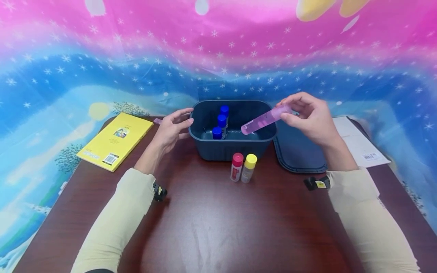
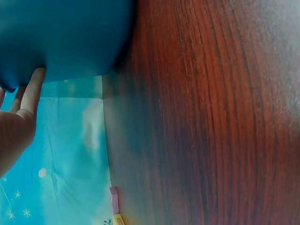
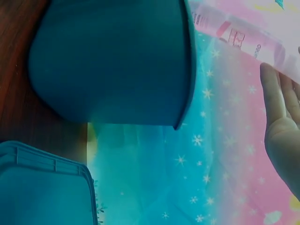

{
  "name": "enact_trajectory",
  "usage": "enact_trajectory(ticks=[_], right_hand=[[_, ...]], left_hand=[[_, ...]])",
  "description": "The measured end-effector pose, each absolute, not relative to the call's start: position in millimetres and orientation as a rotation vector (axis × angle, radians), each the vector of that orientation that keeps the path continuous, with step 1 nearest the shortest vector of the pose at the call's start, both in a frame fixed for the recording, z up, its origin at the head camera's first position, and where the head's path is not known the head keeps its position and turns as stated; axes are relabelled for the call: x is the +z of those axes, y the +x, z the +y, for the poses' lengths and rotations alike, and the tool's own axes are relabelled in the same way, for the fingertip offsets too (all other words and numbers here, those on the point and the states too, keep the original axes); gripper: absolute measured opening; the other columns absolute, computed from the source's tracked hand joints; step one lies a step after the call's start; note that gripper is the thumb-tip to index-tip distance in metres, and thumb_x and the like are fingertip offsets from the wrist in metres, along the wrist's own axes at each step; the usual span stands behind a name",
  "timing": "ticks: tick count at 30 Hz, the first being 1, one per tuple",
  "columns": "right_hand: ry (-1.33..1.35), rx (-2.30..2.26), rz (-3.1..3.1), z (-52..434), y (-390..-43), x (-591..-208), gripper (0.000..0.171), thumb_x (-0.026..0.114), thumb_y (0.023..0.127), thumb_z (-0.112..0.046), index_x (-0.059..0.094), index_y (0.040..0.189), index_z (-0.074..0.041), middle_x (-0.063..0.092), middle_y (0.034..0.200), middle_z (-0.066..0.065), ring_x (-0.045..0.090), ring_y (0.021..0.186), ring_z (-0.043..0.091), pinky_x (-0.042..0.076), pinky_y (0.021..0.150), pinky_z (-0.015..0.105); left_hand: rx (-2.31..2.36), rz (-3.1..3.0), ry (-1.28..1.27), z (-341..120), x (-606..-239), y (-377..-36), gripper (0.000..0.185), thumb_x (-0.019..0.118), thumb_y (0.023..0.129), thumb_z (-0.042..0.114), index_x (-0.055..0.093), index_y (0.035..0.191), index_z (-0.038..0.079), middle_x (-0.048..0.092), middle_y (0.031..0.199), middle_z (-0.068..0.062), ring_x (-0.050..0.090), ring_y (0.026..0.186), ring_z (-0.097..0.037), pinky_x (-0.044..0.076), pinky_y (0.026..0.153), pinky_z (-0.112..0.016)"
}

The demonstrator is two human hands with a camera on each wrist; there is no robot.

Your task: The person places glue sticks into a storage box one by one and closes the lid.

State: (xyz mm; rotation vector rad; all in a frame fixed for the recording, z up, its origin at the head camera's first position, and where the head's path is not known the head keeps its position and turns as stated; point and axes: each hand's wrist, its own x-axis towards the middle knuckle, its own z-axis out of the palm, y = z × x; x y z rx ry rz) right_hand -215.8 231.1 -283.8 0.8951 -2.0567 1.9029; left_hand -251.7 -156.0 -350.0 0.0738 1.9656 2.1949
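My right hand (image 1: pixel 308 115) pinches the upper end of a translucent purple tube (image 1: pixel 261 120) with a rounded lower end. The tube slants down to the left over the dark blue-grey bin (image 1: pixel 225 149); printing shows on its side (image 3: pixel 236 37) in the right wrist view. On the bin's left end rest the fairly straight fingers of my left hand (image 1: pixel 170 129), near the rim. Inside the bin, three blue-capped sticks (image 1: pixel 222 120) stand in a row toward the left. A red-capped stick (image 1: pixel 236 167) and a yellow-capped stick (image 1: pixel 249 168) stand upright in front of it.
A dark lid (image 1: pixel 300 148) lies flat right of the bin. Beyond it is a white booklet (image 1: pixel 358 142) with a barcode. A yellow book (image 1: pixel 116 142) lies at the left, near a small purple item (image 2: pixel 114 199). Patterned cloth (image 1: pixel 218 49) hangs behind the brown table (image 1: pixel 218 220).
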Motion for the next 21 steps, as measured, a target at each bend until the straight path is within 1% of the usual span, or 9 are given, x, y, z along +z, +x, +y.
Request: enact_trajectory(ticks=[5, 9, 12, 21], right_hand=[[0.814, 1.87, -2.135, 222, -221, -287, 0.021, 0.068, 0.09, 0.01, 0.066, 0.111, 0.01, 0.073, 0.107, 0.008, 0.068, 0.103, 0.02, 0.057, 0.078, 0.021], [0.71, 1.78, -2.235, 216, -227, -289, 0.021, 0.072, 0.092, -0.001, 0.069, 0.113, 0.002, 0.072, 0.107, 0.003, 0.068, 0.104, 0.017, 0.057, 0.08, 0.021], [0.633, 1.704, -2.319, 212, -231, -290, 0.023, 0.074, 0.093, -0.007, 0.07, 0.115, -0.001, 0.072, 0.107, 0.0, 0.067, 0.104, 0.015, 0.057, 0.081, 0.021], [0.536, 1.612, -2.417, 202, -242, -296, 0.03, 0.075, 0.094, -0.017, 0.069, 0.12, -0.002, 0.07, 0.11, 0.004, 0.065, 0.11, 0.015, 0.055, 0.086, 0.022]], left_hand=[[2.197, 1.953, 0.079, -157, -350, -251, 0.051, 0.064, 0.101, 0.012, 0.05, 0.15, 0.01, 0.044, 0.154, -0.014, 0.046, 0.138, -0.03, 0.047, 0.104, -0.054], [2.184, 1.954, 0.079, -157, -349, -250, 0.052, 0.064, 0.101, 0.012, 0.049, 0.15, 0.01, 0.043, 0.154, -0.014, 0.046, 0.138, -0.031, 0.047, 0.104, -0.053], [2.179, 1.951, 0.077, -157, -348, -250, 0.052, 0.064, 0.101, 0.012, 0.049, 0.151, 0.011, 0.043, 0.155, -0.014, 0.045, 0.139, -0.03, 0.047, 0.104, -0.052], [2.201, 1.927, 0.071, -156, -349, -250, 0.052, 0.063, 0.101, 0.012, 0.048, 0.151, 0.01, 0.042, 0.155, -0.014, 0.045, 0.139, -0.031, 0.045, 0.104, -0.054]])
